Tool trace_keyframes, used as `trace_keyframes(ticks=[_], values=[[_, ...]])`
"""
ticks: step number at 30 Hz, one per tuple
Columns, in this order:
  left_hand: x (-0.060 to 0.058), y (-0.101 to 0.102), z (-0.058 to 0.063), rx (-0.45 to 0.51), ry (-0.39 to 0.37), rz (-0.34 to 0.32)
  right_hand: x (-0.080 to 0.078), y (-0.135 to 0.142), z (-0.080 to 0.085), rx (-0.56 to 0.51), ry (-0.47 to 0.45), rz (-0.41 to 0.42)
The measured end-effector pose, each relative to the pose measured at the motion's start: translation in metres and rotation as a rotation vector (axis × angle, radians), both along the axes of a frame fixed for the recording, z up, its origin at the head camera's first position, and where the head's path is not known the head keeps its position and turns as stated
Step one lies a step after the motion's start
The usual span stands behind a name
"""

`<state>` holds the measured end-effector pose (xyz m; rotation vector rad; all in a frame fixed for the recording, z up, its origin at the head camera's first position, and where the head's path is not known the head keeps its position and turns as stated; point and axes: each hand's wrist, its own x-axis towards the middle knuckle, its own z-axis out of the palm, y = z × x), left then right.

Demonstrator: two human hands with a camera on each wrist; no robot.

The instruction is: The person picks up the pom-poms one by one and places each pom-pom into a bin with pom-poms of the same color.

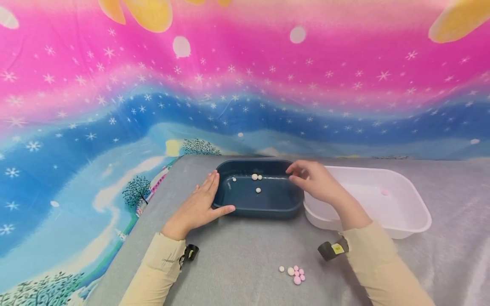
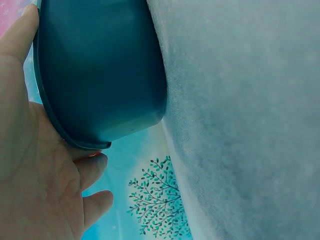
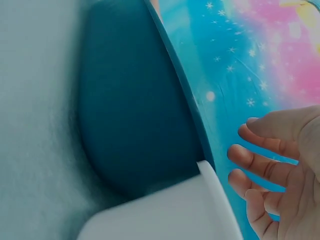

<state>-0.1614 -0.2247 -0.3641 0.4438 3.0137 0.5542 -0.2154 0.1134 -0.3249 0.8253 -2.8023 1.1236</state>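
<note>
A dark blue oblong basin (image 1: 264, 211) holds several small white balls (image 1: 258, 190). My left hand (image 1: 197, 210) rests against its left end, fingers straight and thumb along the front rim; the left wrist view shows the thumb touching the basin wall (image 2: 100, 70). Over the basin's right end hovers my right hand (image 1: 315, 180), its fingers loosely bent. In the right wrist view, nothing shows between the fingers of the right hand (image 3: 285, 175), which are apart from both rims. Just to the right stands a white basin (image 1: 411, 204) with a pink piece (image 1: 385, 192) inside.
Several pink balls (image 1: 297, 280) and two white balls (image 1: 290, 271) lie in a cluster on the grey cloth (image 1: 237, 263) near the front. A colourful snowflake-patterned backdrop (image 1: 245, 97) rises behind the basins. The two basins stand side by side, close together.
</note>
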Motion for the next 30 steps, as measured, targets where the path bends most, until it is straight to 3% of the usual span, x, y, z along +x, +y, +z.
trace_keyframes(ticks=[9,20,30], values=[[-0.001,0.000,-0.001,0.004,-0.001,-0.004,0.015,0.016,0.006,0.021,0.029,-0.008],[-0.002,0.000,0.000,0.000,0.000,-0.001,0.049,0.030,0.013,0.077,0.080,-0.006],[-0.001,0.001,-0.001,-0.008,0.007,-0.002,0.076,0.035,0.009,0.091,0.172,0.026]])
